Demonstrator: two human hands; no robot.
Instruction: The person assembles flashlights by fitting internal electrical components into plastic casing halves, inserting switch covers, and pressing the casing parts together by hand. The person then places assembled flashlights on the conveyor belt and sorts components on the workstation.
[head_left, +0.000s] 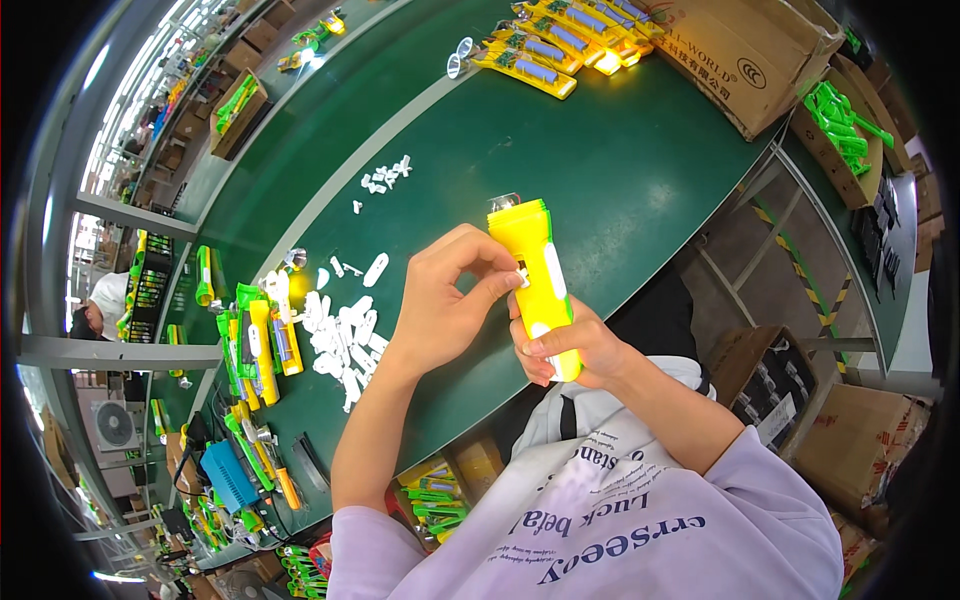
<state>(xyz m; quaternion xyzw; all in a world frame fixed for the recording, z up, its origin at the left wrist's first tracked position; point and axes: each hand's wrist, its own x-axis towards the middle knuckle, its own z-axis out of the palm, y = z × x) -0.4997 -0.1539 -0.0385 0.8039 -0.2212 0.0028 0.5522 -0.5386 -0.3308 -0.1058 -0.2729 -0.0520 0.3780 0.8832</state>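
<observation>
My right hand (580,345) is wrapped round the lower body of a yellow flashlight (522,232), which is held tilted above the green table. The flashlight's head end points away from me, with a clear, shiny lens or reflector part (504,203) at its tip. White strips run along its side. My left hand (445,300) pinches a small white plastic piece (523,278) between thumb and forefinger, against a dark opening in the flashlight's side. Fingertips partly cover that piece, so how far it sits in the opening cannot be seen.
White plastic parts (345,345) lie heaped left of my left arm; smaller white bits (385,178) lie farther off. Yellow-green flashlight bodies (262,350) stand at left, near a blue device (230,473). Opened yellow housings (540,70) and a cardboard box (740,65) occupy the far side.
</observation>
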